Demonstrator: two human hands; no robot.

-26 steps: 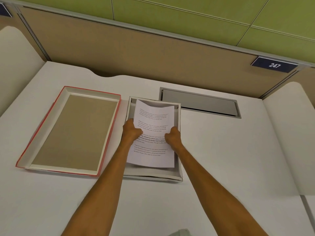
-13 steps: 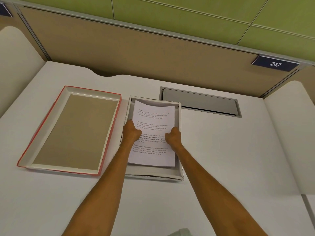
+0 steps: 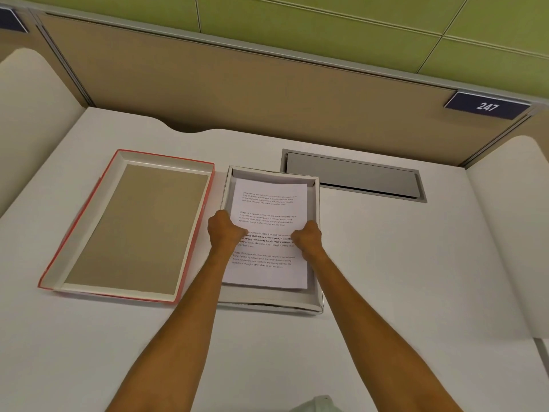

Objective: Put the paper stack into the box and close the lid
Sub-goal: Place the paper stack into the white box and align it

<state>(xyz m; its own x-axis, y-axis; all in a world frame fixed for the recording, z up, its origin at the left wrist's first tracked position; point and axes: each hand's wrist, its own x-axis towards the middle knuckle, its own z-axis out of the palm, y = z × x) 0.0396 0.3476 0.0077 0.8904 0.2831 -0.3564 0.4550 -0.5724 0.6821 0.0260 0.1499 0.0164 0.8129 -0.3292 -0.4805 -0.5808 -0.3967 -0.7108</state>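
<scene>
A shallow white box [image 3: 269, 303] lies open in the middle of the white desk. Inside it rests the paper stack [image 3: 270, 203], white sheets with printed text, nearly flat on the box floor. My left hand [image 3: 224, 230] grips the stack's left edge and my right hand [image 3: 307, 237] grips its right edge, both with fingers curled. The lid [image 3: 130, 224], red on the outside with a brown inner face, lies upside down just left of the box.
A grey cable hatch [image 3: 353, 176] is set into the desk behind the box on the right. A tan partition [image 3: 267, 93] with a "247" plate [image 3: 487, 106] closes the back. Curved white dividers stand at both sides.
The stack has sunk lower into the box and flattened; its far edge, curled up before, now lies down. Both hands moved slightly forward and down with it.
</scene>
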